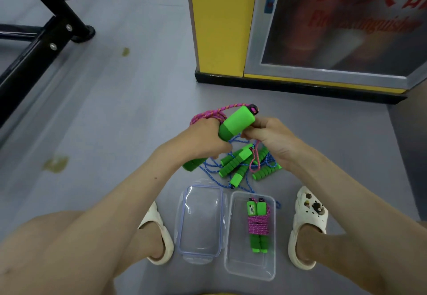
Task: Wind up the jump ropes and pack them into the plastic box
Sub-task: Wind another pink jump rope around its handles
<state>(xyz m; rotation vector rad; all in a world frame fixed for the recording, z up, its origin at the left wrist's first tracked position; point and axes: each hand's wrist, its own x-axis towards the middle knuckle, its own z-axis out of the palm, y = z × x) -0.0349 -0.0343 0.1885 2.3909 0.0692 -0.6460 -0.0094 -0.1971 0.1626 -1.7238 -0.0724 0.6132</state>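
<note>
One pink jump rope point(208, 113), held beyond the plastic box point(250, 271): its green handle point(236, 121) slants, cap end pointing up-right, away from the box. Our left hand point(203, 137) grips the handle; our right hand point(270, 137) pinches the cord. One wound rope point(257, 225) lies lengthwise inside the box.

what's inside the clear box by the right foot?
One wound jump rope: two green handles side by side, pink cord wrapped round them. Nothing else shows in the plastic box; its bottom under the bundle is covered.
</note>
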